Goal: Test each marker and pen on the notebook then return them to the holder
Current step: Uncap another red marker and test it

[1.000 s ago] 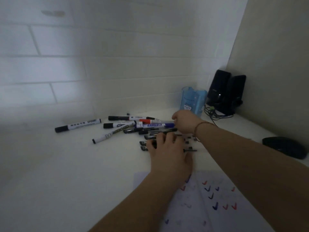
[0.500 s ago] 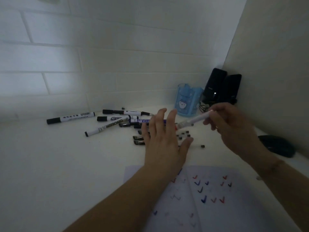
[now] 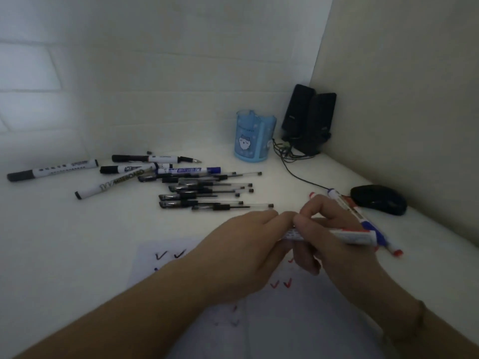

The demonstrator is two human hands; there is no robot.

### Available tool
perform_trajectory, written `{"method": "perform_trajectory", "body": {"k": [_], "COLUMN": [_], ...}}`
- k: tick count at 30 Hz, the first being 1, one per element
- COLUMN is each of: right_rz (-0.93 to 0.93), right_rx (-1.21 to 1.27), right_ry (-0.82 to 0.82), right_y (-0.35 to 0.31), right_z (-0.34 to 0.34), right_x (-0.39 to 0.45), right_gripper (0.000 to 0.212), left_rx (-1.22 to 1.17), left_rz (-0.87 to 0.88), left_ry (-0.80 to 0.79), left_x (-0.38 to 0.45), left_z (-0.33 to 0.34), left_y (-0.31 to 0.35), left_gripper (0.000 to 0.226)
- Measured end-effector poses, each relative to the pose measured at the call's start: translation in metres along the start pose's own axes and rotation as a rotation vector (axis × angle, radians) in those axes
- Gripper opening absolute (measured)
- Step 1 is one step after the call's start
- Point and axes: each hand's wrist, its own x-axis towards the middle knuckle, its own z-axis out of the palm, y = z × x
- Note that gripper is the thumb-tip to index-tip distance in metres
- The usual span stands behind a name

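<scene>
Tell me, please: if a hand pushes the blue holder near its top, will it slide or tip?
The holder stands upright, taller than wide, so a high push would probably tip it. It looks like thin plastic and seems empty, so likely light. On the smooth desk a low push may slide it.

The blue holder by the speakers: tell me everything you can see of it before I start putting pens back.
The holder is a translucent light-blue plastic cup with an uneven, notched rim and a vertical divider showing through its wall. A white cartoon face is printed on its front. It stands upright at the back of the desk, close to the wall, just left of the black speakers and their cables. No pens show inside it. Neither hand touches it.
</scene>
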Motion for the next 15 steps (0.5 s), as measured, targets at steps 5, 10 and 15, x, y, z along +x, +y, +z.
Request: {"method": "perform_trajectory", "body": {"k": [5,10,15], "right_rz": [0.079,0.202,0.146], "right_rx": [0.116,0.252,0.263], "right_ry": [-0.039,-0.044,-0.11], "right_y": [0.005,0.004,-0.005], "right_z": [-0.008,-0.009,-0.012], "right_x": [0.003,0.004,0.001], "right_gripper": [0.031,0.025,0.029], "left_rx": [-0.084,-0.011,-0.122], "left_rz": [-0.048,-0.052,0.002], "left_ry": [-0.16,-0.12,-0.047], "left_x": [0.002,0.006,0.009], "left_z": [-0.002,0.009,0.0], "left_y": [0.001,-0.002,-0.004], "left_gripper": [0.022,0.036,0.022]}}
